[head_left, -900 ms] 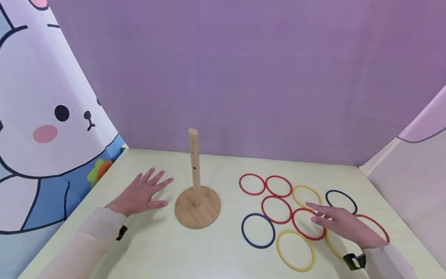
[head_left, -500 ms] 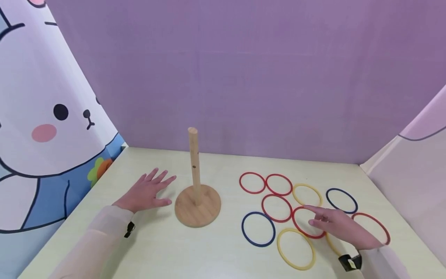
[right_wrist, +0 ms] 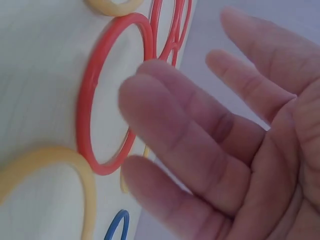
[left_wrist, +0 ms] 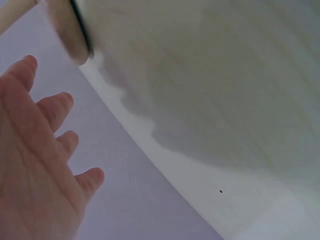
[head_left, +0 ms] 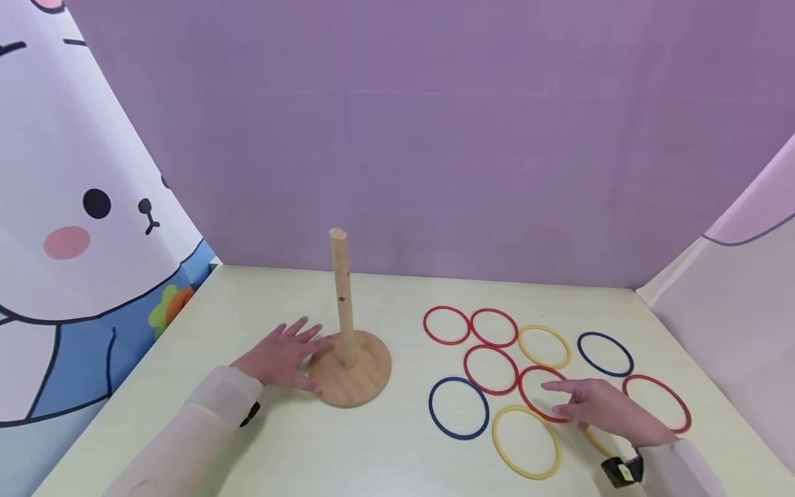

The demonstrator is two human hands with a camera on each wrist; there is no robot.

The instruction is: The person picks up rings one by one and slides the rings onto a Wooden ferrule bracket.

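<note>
A wooden stand has a round base (head_left: pixel 369 376) with an upright post (head_left: pixel 343 297) that carries no ring. My left hand (head_left: pixel 282 359), fingers spread, is at the base's left side, its fingertips overlapping the rim. In the left wrist view the base's edge (left_wrist: pixel 74 40) lies just beyond the left hand's fingertips (left_wrist: pixel 60 102). Over the right-hand cluster of rings, my right hand (head_left: pixel 605 407) holds nothing, its index finger extended and the others loosely bent. Below it lie a red ring (head_left: pixel 520 388) and a yellow ring (head_left: pixel 599 445), partly hidden by the hand.
More rings lie flat on the pale table (head_left: pixel 397 462): several red ones, a front blue ring (head_left: pixel 431 408), a front yellow ring (head_left: pixel 495 438) and a far-right blue ring (head_left: pixel 630 359). A purple cloth wall (head_left: pixel 435 152) rises behind; printed cloth (head_left: pixel 124 276) hangs at left.
My left hand has moved right, from beside the stand to its base rim. The right hand has drifted slightly down, its fingers a little more bent. The rings stay put.
</note>
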